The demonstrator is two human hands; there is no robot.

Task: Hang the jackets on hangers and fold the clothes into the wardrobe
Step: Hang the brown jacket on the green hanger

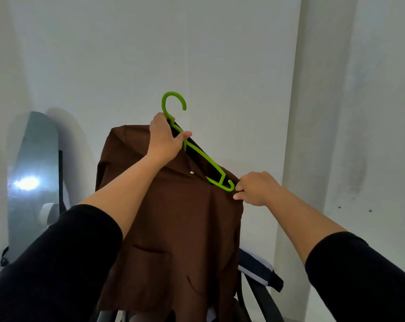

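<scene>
Your left hand (164,138) grips the green hanger (198,151) at its neck; right hand (255,188) pinches the brown jacket (173,217) at the shoulder, by the hanger tip.
Jacket held up w/ hanger partly inside collar, in front of white wall (220,54); mirror (32,177) at left.

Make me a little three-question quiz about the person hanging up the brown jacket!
1. True or false: the hanger is red.
2. Which hand grips the hanger just below its hook: A) left hand or B) right hand?
3. Fill in: the right hand pinches the brown jacket at its ____.

Key: 1 false, it is green. 2 A. 3 shoulder, by the hanger's end.
</scene>
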